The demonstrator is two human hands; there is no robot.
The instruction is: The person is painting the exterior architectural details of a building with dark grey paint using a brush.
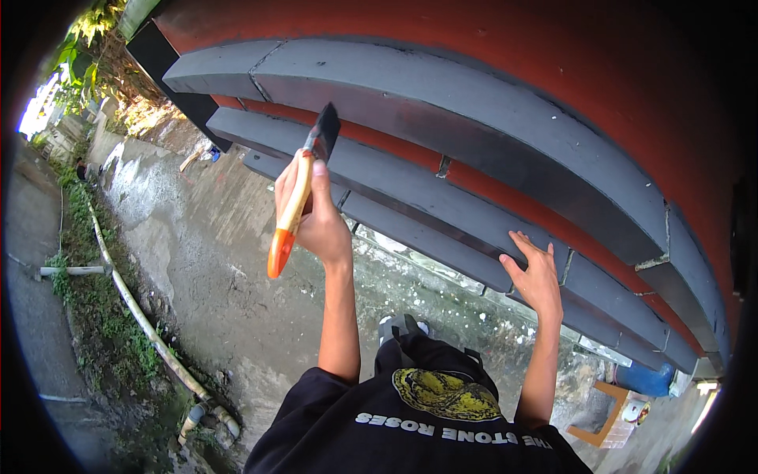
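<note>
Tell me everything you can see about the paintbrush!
The paintbrush has a long, pale, wooden-looking handle with a bright orange end and dark bristles. It's tilted, bristles up and orange end down, gripped by the person's left hand. The bristles appear in front of the grey ledges; I can't tell whether they touch.

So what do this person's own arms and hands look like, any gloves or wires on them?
The left hand and right hand are bare: no gloves, and no cables or watch show. The forearms are uncovered too. Short black sleeves belong to a black T-shirt with a yellow print and pale lettering.
</note>
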